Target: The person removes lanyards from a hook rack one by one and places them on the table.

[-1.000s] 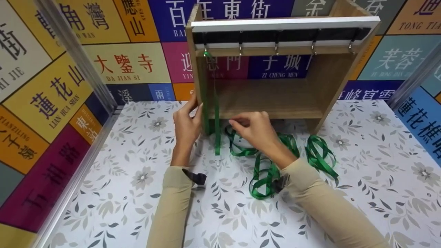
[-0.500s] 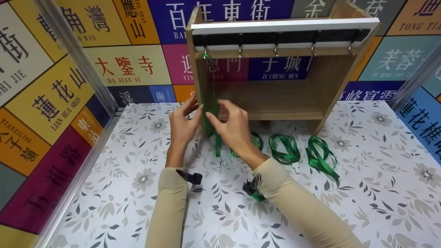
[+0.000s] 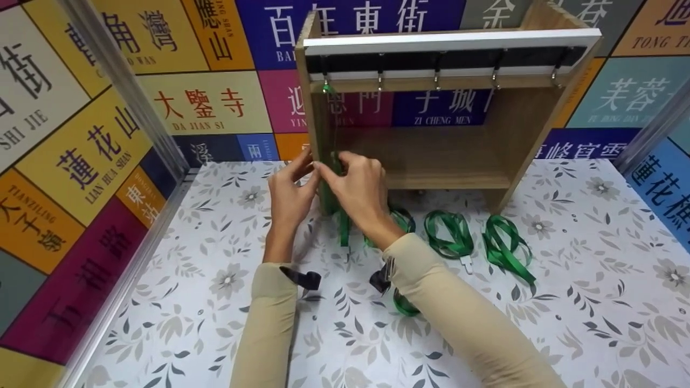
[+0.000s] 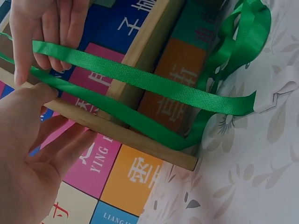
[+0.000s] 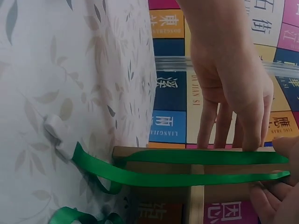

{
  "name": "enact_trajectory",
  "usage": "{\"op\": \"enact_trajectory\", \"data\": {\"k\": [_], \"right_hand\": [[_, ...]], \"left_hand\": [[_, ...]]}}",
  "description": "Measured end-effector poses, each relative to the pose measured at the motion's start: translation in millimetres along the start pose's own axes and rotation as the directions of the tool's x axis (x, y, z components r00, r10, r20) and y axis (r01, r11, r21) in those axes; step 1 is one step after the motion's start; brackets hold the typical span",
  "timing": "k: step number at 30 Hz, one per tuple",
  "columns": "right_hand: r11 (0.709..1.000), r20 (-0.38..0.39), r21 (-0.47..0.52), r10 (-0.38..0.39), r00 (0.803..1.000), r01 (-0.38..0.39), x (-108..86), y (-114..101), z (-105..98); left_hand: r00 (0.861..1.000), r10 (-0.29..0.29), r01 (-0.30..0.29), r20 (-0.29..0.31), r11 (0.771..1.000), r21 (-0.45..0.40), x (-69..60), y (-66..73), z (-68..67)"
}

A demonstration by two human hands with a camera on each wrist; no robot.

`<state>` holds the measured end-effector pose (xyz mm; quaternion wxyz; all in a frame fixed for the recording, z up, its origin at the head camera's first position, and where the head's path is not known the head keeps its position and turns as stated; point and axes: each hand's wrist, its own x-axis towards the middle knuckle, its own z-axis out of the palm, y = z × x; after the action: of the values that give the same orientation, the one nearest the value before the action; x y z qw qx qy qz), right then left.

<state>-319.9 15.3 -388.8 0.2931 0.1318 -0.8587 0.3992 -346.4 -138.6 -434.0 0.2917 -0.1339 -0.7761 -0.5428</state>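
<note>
A green lanyard hangs from the leftmost hook of a wooden rack; its white clip reaches down near the tabletop. My left hand holds the rack's left side panel, the thumb at the front edge and the fingers along the outer face. Close beside it is my right hand, its thumb and fingers apart around a strand of the hanging lanyard. In the right wrist view both lanyard strands run down the panel's inner side. The right forearm partly hides another lanyard.
Several more green lanyards lie on the flower-patterned table cover: one coil right of centre and another farther right. More hooks line the rack's top bar. Sign-printed panels stand behind and at the sides.
My right hand has moved left from above the coiled lanyards to the hanging lanyard, beside my left hand. My left hand stays at the side panel. Coils it covered now show.
</note>
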Motion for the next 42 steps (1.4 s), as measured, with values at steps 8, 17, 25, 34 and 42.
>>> {"op": "enact_trajectory", "data": {"k": [8, 17, 25, 34, 42], "right_hand": [[0.999, 0.007, -0.020, -0.031, 1.000, 0.031, 2.2, -0.8, -6.4], [0.981, -0.156, 0.143, -0.110, 0.982, 0.133, 18.3, -16.2, -35.2], [0.920, -0.181, 0.299, -0.205, 0.962, 0.252, 16.7, -31.0, -58.0], [0.976, 0.158, 0.191, -0.132, 0.979, 0.101, 8.6, -28.7, -87.5], [0.988, 0.543, 0.143, -0.132, 0.829, 0.064, -7.7, -25.0, -111.3]], "left_hand": [[0.999, -0.033, 0.033, 0.005, 0.999, 0.016, -2.4, 1.2, 4.4], [0.998, -0.053, 0.053, 0.017, 0.999, -0.008, -2.3, 1.1, 2.6], [1.000, -0.005, 0.005, -0.013, 1.000, -0.001, -3.2, -4.2, 0.4], [0.998, -0.067, 0.067, -0.008, 0.998, -0.019, -1.2, 2.9, 1.8], [0.993, -0.112, 0.112, 0.020, 0.994, 0.007, 1.4, 4.8, 0.6]]}}
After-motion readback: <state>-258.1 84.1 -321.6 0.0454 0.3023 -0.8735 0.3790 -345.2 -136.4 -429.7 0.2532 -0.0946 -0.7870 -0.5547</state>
